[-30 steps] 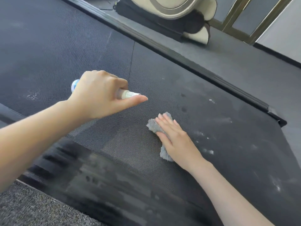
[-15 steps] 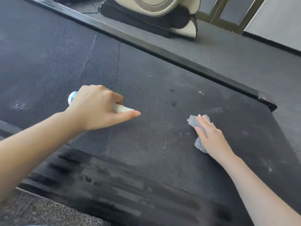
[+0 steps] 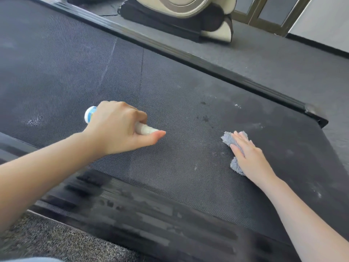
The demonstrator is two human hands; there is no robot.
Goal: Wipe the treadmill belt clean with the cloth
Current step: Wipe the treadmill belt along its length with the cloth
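Bottle [image 3: 90, 114] fills left hand [image 3: 117, 129]; right hand [image 3: 252, 158] presses cloth [image 3: 227, 138].

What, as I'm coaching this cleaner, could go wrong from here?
1. The cloth is bunched small under the flat right hand, so each pass covers little. The dark spots and white specks beyond it on the belt may get missed.
2. The left hand grips the spray bottle low over the belt, nozzle forward. An accidental squirt could over-wet it.
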